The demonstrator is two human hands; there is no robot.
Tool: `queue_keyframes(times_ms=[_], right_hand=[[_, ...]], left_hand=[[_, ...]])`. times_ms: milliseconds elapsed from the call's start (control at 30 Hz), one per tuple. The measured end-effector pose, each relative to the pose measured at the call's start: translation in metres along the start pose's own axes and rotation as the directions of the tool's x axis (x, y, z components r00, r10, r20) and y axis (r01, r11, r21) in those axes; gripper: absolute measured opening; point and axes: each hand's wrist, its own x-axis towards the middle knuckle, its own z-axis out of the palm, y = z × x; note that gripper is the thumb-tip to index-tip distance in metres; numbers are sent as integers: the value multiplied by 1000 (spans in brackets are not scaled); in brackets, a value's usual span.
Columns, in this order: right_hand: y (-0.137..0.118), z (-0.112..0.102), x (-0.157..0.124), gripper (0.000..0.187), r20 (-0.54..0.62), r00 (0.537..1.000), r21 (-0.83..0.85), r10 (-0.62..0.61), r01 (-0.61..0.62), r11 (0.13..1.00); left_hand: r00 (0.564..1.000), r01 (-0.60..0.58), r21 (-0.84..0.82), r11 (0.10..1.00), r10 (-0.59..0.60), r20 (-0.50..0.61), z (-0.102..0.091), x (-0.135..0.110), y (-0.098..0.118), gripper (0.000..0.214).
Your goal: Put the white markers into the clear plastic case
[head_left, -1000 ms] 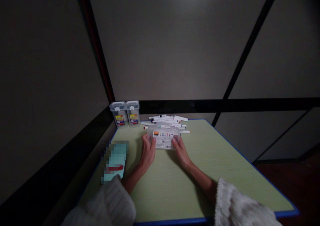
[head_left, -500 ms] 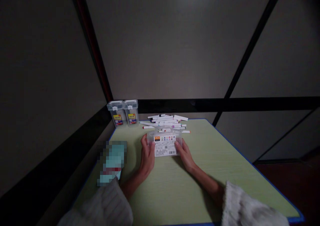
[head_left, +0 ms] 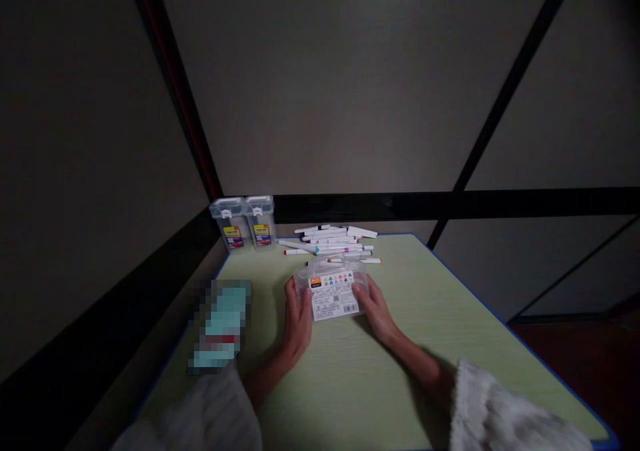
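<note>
Both of my hands grip a clear plastic marker case [head_left: 332, 290] with a white label on its face, held just over the green table [head_left: 360, 371]. My left hand [head_left: 298, 318] wraps its left side with the fingers curled on it. On the case's right side, my right hand [head_left: 376, 310] is closed on the edge. Behind the case lies a loose pile of white markers [head_left: 330, 243] with coloured caps.
Two clear lidded marker boxes [head_left: 245, 222] with yellow labels stand at the table's far left corner. A blurred teal object [head_left: 220, 324] lies at the left edge. Dark rails and grey walls close in the table's left and far sides.
Both hands have drawn the case a little nearer to me, away from the marker pile, and tilted its label more towards me.
</note>
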Motion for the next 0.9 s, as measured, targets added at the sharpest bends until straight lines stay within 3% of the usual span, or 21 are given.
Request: queue_keyframes(times_ms=[167,400,600,733,900], right_hand=[[3,-1,1,29,47,999,24,-11,9,1000],[7,-3,4,28,103,992,120,74,-86,989],[4,-2,3,24,157,978,158,138,-163,974],[-3,2,0,44,176,979,183,104,-136,974],[-12,5,0,61,171,984,199,54,-88,976]], left_hand=[[999,-34,37,999,35,-29,-4,7,0,29],[993,107,-46,993,-109,-34,-8,1,2,29],[997,58,-34,998,-60,-42,-4,6,-2,25],[999,-18,9,1000,18,-46,-4,11,-5,28],[1000,6,-8,1000,-6,-3,-4,13,-7,31]])
